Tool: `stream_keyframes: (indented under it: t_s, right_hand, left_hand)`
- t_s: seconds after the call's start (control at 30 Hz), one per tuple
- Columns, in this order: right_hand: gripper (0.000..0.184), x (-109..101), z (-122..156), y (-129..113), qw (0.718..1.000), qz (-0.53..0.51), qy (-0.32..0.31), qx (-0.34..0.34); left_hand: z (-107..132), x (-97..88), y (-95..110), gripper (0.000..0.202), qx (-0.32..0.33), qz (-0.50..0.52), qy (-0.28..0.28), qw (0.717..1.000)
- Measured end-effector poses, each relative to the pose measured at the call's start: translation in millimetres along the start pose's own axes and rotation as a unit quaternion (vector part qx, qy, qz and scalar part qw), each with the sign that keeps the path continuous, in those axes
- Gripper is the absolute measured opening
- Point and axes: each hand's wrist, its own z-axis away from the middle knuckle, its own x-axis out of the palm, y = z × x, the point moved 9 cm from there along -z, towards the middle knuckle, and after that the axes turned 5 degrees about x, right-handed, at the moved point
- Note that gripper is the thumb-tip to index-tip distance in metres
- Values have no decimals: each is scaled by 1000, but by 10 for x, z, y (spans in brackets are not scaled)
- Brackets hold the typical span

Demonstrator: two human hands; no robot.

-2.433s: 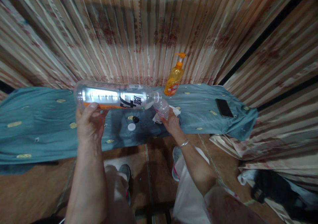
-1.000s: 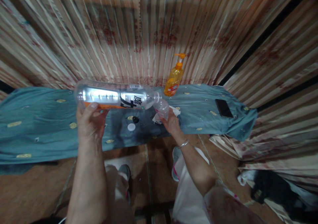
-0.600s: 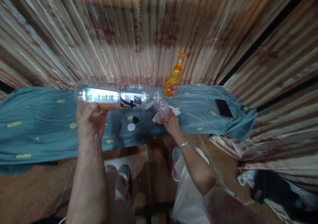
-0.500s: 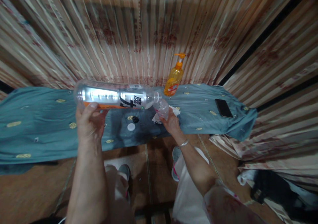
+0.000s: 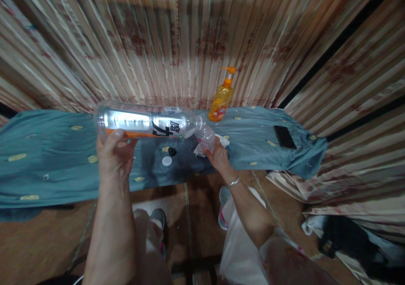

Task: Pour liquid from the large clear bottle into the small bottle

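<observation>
My left hand [image 5: 115, 152] is closed round the base end of a large clear plastic bottle [image 5: 142, 122] with a silver, black and orange label. The bottle lies sideways in the air, its mouth pointing right. My right hand [image 5: 217, 153] grips a small clear plastic bottle [image 5: 206, 137], tilted so that its top meets the large bottle's mouth. Behind my right hand a crumpled white tissue [image 5: 223, 141] lies on the cloth. Below the large bottle lie a white cap [image 5: 167, 161] and a small black cap [image 5: 172, 151]. Whether liquid passes between the bottles I cannot tell.
An orange pump bottle [image 5: 221, 99] stands at the back of the narrow bench, which a teal cloth [image 5: 69, 162] covers. A black phone [image 5: 284, 137] lies towards the right end. Pleated curtains [image 5: 142, 44] hang behind and on the right. Dark fabric [image 5: 348, 243] lies at the lower right.
</observation>
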Motion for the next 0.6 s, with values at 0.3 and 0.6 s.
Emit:
stream_keyframes:
  t_s: [0.3,0.6]
  right_hand:
    - [61,-9,-1,-9,1000,0,-8,5]
    - [61,1,-1,17,1000,-11,10,-9]
  left_hand:
    - [-7,-5,-7,48,2,-1,-7,1000]
    - [25,45,38,51,4,0,-6,1000]
